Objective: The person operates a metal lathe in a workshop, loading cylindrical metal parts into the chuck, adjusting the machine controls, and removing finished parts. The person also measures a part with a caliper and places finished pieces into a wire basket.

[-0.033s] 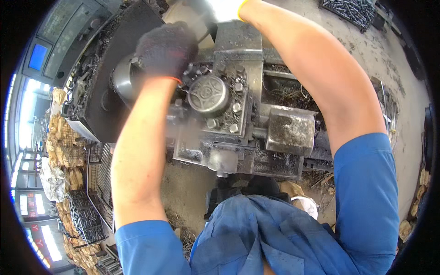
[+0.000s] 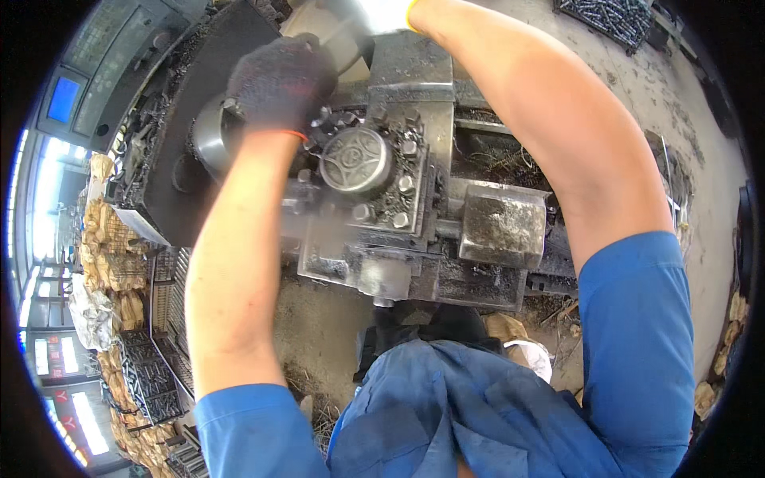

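Observation:
My left hand point(image 2: 283, 84), in a dark knit glove with an orange cuff, is beside the shiny round chuck point(image 2: 211, 139) of a lathe. Its back faces up and blurs, and its fingers are hidden. My right hand point(image 2: 389, 14) is at the upper edge, in a pale, glaring glove with a yellow cuff. The picture's edge cuts it off, so its fingers do not show. Between my forearms stands a square tool post point(image 2: 418, 171) with several bolts and a round embossed cap point(image 2: 355, 159).
A grimy metal block point(image 2: 504, 227) sits right of the tool post. Upper left is a control panel with a blue screen point(image 2: 64, 99). A crate of metal parts point(image 2: 610, 20) stands far right; a wire basket of parts point(image 2: 151, 378) is lower left. Metal chips lie about.
My left hand and forearm have shifted slightly to the left in the picture. The tool post also appears slightly further left. My right arm is nearly unchanged.

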Available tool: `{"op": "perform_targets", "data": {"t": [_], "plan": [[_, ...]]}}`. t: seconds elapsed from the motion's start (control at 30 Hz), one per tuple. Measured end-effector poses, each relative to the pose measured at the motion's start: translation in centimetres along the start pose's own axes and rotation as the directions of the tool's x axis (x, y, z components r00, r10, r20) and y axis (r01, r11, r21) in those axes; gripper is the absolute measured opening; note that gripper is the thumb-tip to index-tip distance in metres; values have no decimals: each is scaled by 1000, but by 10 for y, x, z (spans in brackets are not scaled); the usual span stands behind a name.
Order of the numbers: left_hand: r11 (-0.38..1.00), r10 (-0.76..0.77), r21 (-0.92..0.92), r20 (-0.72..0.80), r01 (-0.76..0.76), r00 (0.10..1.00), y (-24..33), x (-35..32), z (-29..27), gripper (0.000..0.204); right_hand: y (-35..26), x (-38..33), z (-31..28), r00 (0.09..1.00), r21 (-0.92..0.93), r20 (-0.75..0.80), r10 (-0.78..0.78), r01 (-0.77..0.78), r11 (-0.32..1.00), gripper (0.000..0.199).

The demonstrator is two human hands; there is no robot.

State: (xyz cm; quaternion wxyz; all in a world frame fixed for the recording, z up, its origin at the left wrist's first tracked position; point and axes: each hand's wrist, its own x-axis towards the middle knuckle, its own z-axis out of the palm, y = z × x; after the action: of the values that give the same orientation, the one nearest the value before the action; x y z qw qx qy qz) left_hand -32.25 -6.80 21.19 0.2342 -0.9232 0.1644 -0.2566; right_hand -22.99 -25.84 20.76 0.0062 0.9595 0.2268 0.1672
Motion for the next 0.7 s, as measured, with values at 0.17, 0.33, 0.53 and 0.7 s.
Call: {"op": "perform_targets", "data": {"t": [0.17, 0.33, 0.53, 0.7], "plan": [[994, -27, 101, -52, 32, 998, -16, 8, 26, 46, -4, -13, -13, 995, 33, -95, 18, -15, 999, 32], [981, -93, 144, -232, 129, 968, 15, 0, 5, 31, 6, -10, 1, 990, 23, -139, 20, -17, 1000, 34], [973, -138, 152, -222, 174, 965, 13, -3, 5, 32, 8, -4, 1, 989, 10, -150, -11, 13, 1000, 34], [991, -113, 64, -88, 119, 990, -4, 0, 9, 44, 2, -9, -14, 990, 40, -143, 4, 2, 999, 34]]}}
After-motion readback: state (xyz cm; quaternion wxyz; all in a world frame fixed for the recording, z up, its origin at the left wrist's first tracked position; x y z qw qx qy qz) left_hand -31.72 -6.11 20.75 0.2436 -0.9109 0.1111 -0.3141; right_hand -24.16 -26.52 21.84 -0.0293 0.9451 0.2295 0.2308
